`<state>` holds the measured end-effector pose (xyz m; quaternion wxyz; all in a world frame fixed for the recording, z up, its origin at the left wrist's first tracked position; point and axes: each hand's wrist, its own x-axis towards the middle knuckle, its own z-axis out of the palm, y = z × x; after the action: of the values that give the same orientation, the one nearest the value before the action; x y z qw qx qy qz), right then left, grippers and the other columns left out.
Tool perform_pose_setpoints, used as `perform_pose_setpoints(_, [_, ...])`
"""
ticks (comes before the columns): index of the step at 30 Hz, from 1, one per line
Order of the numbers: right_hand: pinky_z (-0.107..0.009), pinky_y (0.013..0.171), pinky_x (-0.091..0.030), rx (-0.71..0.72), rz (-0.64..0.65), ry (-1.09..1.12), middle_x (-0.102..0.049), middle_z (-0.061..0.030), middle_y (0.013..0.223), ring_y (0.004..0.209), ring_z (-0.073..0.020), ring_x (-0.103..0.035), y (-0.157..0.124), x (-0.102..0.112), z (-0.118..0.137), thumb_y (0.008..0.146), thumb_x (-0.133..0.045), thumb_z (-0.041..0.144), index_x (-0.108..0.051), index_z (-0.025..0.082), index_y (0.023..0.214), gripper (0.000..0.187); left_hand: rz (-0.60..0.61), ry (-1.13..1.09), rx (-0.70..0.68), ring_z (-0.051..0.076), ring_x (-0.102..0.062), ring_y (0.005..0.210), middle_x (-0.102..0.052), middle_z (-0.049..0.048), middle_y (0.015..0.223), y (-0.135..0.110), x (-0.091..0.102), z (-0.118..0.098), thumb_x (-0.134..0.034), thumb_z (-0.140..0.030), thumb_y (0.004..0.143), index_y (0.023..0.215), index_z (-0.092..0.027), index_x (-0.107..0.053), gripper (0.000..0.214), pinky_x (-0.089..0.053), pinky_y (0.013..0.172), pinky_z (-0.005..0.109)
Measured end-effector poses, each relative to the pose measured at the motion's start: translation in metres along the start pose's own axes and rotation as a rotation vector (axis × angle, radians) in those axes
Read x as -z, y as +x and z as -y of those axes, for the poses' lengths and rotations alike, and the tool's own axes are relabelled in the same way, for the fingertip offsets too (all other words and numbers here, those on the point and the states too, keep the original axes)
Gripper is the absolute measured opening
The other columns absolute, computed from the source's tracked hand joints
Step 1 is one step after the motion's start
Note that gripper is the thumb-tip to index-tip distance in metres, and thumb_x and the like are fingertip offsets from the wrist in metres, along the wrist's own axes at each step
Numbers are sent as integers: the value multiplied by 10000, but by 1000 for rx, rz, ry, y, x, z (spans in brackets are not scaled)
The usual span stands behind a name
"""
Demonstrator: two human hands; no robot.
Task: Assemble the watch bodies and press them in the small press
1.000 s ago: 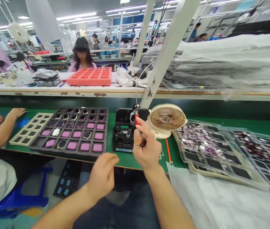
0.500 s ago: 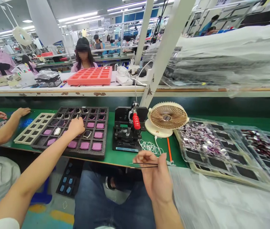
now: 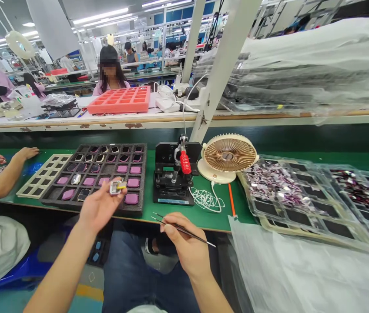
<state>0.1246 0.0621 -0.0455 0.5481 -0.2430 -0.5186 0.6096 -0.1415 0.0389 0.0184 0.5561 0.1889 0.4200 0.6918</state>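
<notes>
A light, fragile-looking metal part (image 3: pixel 115 188) is pinched by its edges in the left hand (image 3: pixel 98 211); slender tweezers (image 3: pixel 184 230) are held pinched in the right hand (image 3: pixel 184 245).

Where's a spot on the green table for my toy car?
The green bench shows in a thin strip between the black foam tray and the black press. A wider patch lies in front of the press, left of the white cable coil. Right of the fan, clear plastic trays crowd everything.
</notes>
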Motion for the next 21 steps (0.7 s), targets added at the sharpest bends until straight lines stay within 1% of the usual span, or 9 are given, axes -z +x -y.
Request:
perform_pose_setpoints(2, [-325,736,-569,56,-12,-67,-723,-47,936,833,-196,-694,3,-2,2,946,-775,322,-831,285,1003,88,36,-120,54,252,-718,986,-725,198,1183,-17,-15,27,-752,-216,911,1191,-79,-723,313,-599,783,312])
perform_pose_setpoints(3, [-324,748,-565,71,-33,-108,-720,-47,919,844,-197,-689,4,-2,3,973,-740,331,-827,275,977,104,59,-118,49,230,-716,952,-729,190,1185,-23,-21,39,-784,-172,881,1206,-93,-718,341,-581,748,282])
perform_pose_setpoints(5, [-326,780,-556,73,-88,-191,-710,-45,874,850,-196,-679,5,2,4,1018,-673,352,-815,253,924,196,106,-70,33,190,-701,897,-737,162,1169,-31,-30,58,-819,-95,836,1256,-134,-700,438,-540,702,246])
perform_pose_setpoints(7, [-330,791,-551,39,-146,-236,-700,-41,844,831,-194,-674,4,9,3,1037,-638,381,-802,236,908,254,132,-33,47,169,-683,849,-743,147,1141,-37,-34,70,-814,-98,852,1284,-165,-686,455,-508,668,240])
perform_pose_setpoints(11, [-347,763,-569,-45,-234,-231,-693,-46,827,788,-203,-677,-3,24,-4,1029,-631,450,-797,212,954,300,145,-41,102,191,-679,825,-729,202,1201,-43,-38,81,-731,-240,959,1330,-156,-660,387,-479,631,279])
perform_pose_setpoints(14, [-340,769,-584,-66,-236,-251,-692,-45,814,798,-202,-685,-8,29,-7,1022,-640,456,-804,217,955,298,158,-36,126,213,-685,843,-712,217,1242,-48,-39,83,-692,-294,989,1380,-161,-626,418,-474,636,306])
perform_pose_setpoints(17, [-314,783,-605,-52,-181,-255,-721,-51,925,841,-193,-705,-11,29,-4,949,-755,408,-821,247,972,176,185,30,121,205,-676,862,-703,183,1240,-51,-41,87,-726,-283,967,1406,-189,-597,467,-474,653,305])
perform_pose_setpoints(19, [-290,763,-618,-37,-151,-231,-727,-49,994,846,-185,-717,-12,27,-1,880,-834,354,-829,269,976,128,182,115,99,162,-651,786,-708,142,1199,-54,-41,89,-761,-271,943,1418,-221,-573,513,-457,628,286])
perform_pose_setpoints(21, [-267,706,-620,-34,-132,-209,-725,-44,996,818,-176,-718,-13,24,2,854,-857,318,-831,277,963,120,176,177,92,134,-625,708,-713,118,1151,-56,-41,91,-760,-304,946,1406,-236,-567,504,-428,582,271])
